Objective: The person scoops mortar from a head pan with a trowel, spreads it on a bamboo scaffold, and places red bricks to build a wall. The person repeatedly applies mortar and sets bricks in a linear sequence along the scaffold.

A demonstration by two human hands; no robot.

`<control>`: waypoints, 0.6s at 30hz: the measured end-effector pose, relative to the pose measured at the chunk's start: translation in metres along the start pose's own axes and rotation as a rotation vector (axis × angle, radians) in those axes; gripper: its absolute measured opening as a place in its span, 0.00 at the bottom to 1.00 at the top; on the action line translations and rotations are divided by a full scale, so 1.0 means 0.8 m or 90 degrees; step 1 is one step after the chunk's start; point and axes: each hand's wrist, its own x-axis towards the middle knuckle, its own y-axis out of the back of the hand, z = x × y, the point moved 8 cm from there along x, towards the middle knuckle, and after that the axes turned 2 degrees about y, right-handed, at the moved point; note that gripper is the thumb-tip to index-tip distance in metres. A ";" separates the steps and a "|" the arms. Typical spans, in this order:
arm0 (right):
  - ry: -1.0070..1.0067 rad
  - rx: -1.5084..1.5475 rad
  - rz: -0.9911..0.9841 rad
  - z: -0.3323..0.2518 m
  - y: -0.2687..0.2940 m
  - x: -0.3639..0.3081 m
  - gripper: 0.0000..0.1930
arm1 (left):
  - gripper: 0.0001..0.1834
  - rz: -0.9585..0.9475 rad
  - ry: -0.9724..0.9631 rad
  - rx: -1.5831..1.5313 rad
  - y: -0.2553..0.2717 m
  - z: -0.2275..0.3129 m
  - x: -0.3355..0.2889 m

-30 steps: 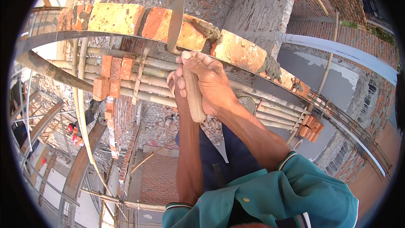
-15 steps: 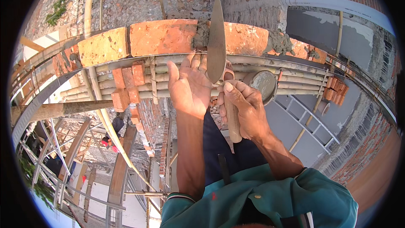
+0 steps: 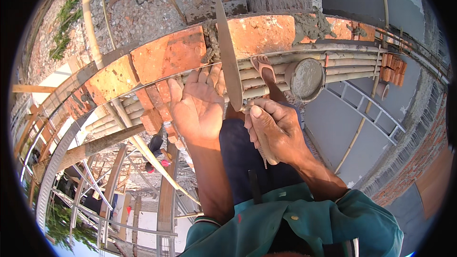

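Observation:
My right hand point(image 3: 276, 128) is wrapped round the wooden handle of a trowel point(image 3: 227, 57), whose long narrow blade points up and away. Palm up and fingers stretched out, my left hand point(image 3: 200, 107) holds nothing; its fingertips are close to the near side of the brick course. An orange brick point(image 3: 167, 56) lies just beyond those fingers. Grey mortar point(image 3: 209, 43) fills the joint between it and another brick point(image 3: 259, 37) on the right. The trowel's blade passes in front of that joint, partly covering it.
A round bucket of mortar point(image 3: 307, 80) stands on the bamboo platform point(image 3: 347, 62), right of my sandalled foot point(image 3: 263, 66). Stacked bricks point(image 3: 392, 69) sit farther right, and loose bricks point(image 3: 151, 109) at left. A ladder point(image 3: 366, 107) is below. A bamboo pole point(image 3: 138, 143) slants through the left.
The view has shifted and turned, so the wall now slopes down to the left. The trowel blade has tilted leftward. The bucket and my foot show more fully.

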 end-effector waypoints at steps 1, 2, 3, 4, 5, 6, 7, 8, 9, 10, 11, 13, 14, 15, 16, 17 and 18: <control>0.037 0.044 -0.004 -0.006 0.002 0.000 0.21 | 0.41 -0.007 0.020 -0.020 -0.009 -0.002 0.001; 0.039 0.039 -0.015 -0.005 0.003 0.001 0.21 | 0.41 -0.009 0.022 -0.031 -0.016 -0.003 0.000; 0.042 0.034 -0.024 -0.003 0.004 0.003 0.21 | 0.41 -0.012 0.026 -0.044 -0.022 -0.006 0.000; 0.073 0.037 -0.034 -0.004 0.006 0.007 0.22 | 0.41 0.024 0.015 -0.034 -0.021 -0.006 0.001; 0.076 0.034 -0.066 0.000 0.004 0.011 0.22 | 0.40 0.027 0.009 -0.020 -0.023 -0.007 -0.001; 0.057 0.017 -0.075 0.008 0.005 0.014 0.22 | 0.39 0.087 -0.027 0.001 -0.014 -0.002 -0.002; 0.063 0.005 -0.073 0.011 0.008 0.017 0.22 | 0.39 0.136 -0.058 0.048 -0.006 0.004 -0.005; 0.085 -0.002 -0.079 0.011 0.010 0.019 0.22 | 0.38 0.154 -0.079 0.095 -0.001 0.008 -0.007; 0.039 0.010 -0.092 0.019 0.011 0.022 0.21 | 0.37 0.078 -0.019 0.080 -0.008 0.007 -0.001; 0.011 0.023 -0.114 0.023 0.012 0.023 0.21 | 0.35 0.020 0.026 0.032 -0.012 0.007 0.002; -0.008 0.034 -0.128 0.021 0.015 0.024 0.21 | 0.35 -0.008 0.045 -0.029 -0.010 0.009 0.004; 0.140 -0.071 -0.092 -0.016 0.034 0.018 0.20 | 0.35 -0.042 0.049 -0.014 -0.005 0.019 0.007; 0.196 -0.148 -0.072 -0.034 0.042 0.014 0.20 | 0.35 -0.063 0.032 -0.052 -0.006 0.025 0.007; 0.363 -0.225 -0.021 -0.069 0.055 0.008 0.19 | 0.35 -0.086 0.026 -0.073 -0.008 0.026 0.005; 0.434 -0.293 0.025 -0.089 0.069 0.007 0.20 | 0.34 -0.104 0.047 -0.060 -0.011 0.022 0.004; 0.429 -0.370 0.076 -0.102 0.096 -0.002 0.19 | 0.34 -0.035 0.004 -0.021 -0.002 0.024 0.005; 0.428 -0.466 0.130 -0.114 0.121 -0.010 0.19 | 0.33 0.032 -0.015 0.054 0.003 0.021 0.001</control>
